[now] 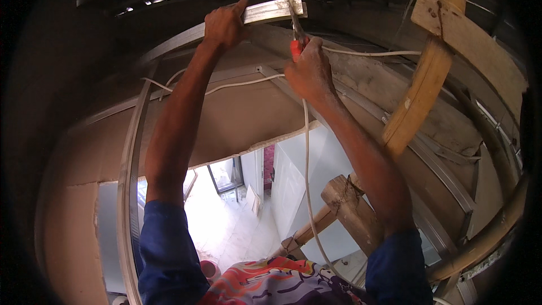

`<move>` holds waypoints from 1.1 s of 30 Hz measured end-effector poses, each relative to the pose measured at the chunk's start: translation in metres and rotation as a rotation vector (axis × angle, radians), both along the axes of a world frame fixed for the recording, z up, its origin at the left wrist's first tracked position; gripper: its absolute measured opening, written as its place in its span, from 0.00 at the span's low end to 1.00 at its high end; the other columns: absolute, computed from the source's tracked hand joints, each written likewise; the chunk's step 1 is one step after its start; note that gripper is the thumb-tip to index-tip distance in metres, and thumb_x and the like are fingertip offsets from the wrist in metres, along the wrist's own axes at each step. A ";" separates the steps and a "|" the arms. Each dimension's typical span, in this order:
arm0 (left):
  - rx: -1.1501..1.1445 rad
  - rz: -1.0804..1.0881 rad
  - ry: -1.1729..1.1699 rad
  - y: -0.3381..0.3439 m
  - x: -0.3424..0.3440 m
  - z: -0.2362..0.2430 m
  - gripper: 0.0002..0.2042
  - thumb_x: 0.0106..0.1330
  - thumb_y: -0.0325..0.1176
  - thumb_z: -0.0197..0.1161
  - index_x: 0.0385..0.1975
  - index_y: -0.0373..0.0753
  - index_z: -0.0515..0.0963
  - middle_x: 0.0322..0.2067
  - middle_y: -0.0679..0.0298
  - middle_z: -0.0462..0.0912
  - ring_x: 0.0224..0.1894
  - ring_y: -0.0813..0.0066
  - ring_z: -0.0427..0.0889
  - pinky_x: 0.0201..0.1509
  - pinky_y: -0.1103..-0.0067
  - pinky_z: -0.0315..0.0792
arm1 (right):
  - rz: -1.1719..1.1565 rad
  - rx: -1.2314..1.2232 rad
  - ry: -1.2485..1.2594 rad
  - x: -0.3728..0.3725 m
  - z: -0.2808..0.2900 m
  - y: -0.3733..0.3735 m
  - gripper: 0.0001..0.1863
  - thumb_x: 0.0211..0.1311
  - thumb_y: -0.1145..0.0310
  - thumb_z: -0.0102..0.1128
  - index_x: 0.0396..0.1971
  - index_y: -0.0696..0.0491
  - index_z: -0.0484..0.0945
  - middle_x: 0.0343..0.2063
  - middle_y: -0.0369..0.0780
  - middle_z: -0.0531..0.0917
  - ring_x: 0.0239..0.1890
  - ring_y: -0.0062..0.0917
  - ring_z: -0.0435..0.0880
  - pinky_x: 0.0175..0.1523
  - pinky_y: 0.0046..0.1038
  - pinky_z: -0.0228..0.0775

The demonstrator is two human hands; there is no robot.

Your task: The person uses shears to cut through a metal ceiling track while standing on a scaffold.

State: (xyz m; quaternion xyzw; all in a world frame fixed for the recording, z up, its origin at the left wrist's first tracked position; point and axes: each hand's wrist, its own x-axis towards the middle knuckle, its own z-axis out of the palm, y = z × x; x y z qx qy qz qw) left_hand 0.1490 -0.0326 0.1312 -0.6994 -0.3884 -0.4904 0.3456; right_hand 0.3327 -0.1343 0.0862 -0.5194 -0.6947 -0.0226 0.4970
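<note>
Crossed near the free end

The person's left hand (226,25) is wrapped around a pale metal strip (271,11), and the right hand (309,70) is clasped about the red handles of a cutting tool (294,25). Both grips are occupied. No counter carries the strip; it is held aloft, above the brown ceiling panel (254,104).

The key relation is the crossing: the tool's blades lie across the strip just short of its right end. Whether they bite, straddle it or only pass in front cannot be told. From the right grip, the strip lies straight up and away; the right hand appears apart from it. The left hand is the nearer to the strip, gripping it to the left of the blades, with a bare stretch between.

The strip's long axis runs left to right, rising slightly to the right; its free end points right, past the blades. Leftward, a length in the same line descends beyond the left hand, apparently the same piece. The tool stands almost upright, tips uppermost and leaning slightly left, so the two axes meet nearly square.
</note>
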 end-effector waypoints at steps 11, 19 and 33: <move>-0.106 0.096 0.020 0.009 -0.005 0.012 0.28 0.44 0.40 0.68 0.47 0.41 0.70 0.36 0.54 0.80 0.38 0.55 0.80 0.40 0.65 0.73 | -0.049 0.118 0.001 -0.006 0.005 0.020 0.23 0.46 0.72 0.60 0.41 0.65 0.63 0.35 0.55 0.75 0.39 0.45 0.78 0.46 0.41 0.70; -0.014 0.070 -0.007 0.009 -0.001 0.015 0.20 0.47 0.38 0.63 0.43 0.49 0.70 0.33 0.57 0.81 0.35 0.53 0.80 0.37 0.62 0.73 | -0.124 0.101 0.039 -0.008 0.020 0.018 0.23 0.47 0.70 0.60 0.41 0.64 0.64 0.34 0.54 0.77 0.40 0.45 0.79 0.44 0.40 0.71; 0.020 0.093 -0.012 0.006 -0.010 0.029 0.19 0.47 0.39 0.64 0.42 0.48 0.71 0.34 0.58 0.80 0.37 0.54 0.79 0.38 0.62 0.72 | 0.039 -0.081 0.553 0.024 0.026 0.043 0.13 0.42 0.67 0.60 0.30 0.54 0.72 0.23 0.42 0.75 0.28 0.34 0.77 0.37 0.37 0.70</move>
